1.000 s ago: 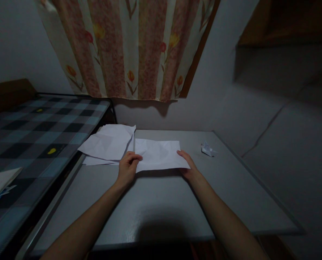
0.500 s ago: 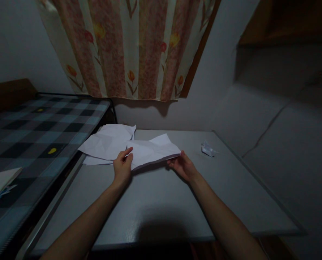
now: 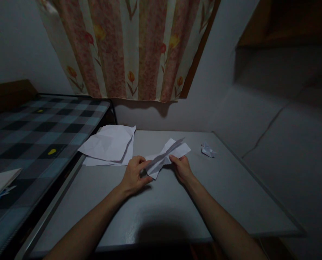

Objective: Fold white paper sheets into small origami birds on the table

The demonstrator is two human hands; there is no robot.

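Note:
A creased sheet of white paper (image 3: 164, 156) is held above the table, partly folded, with one flap standing up along its middle. My left hand (image 3: 136, 174) grips its left end between thumb and fingers. At the near right edge, my right hand (image 3: 181, 167) pinches the sheet, its thumb on top and the other fingers mostly hidden beneath. To the left lies a loose stack of wrinkled white sheets (image 3: 109, 142). A small folded paper piece (image 3: 208, 150) sits apart on the right of the table.
The grey table (image 3: 161, 213) stands against the wall under a flowered curtain (image 3: 133, 50). On the left is a bed with a checked mattress (image 3: 55, 126), a booklet (image 3: 3, 182) lying on it. A wooden shelf (image 3: 293, 39) juts from the wall at upper right.
The sheet has turned from lying broad and flat between my hands to a narrower, folded shape. My left hand has moved right, off the stack's edge; the right hand's thumb now presses on top.

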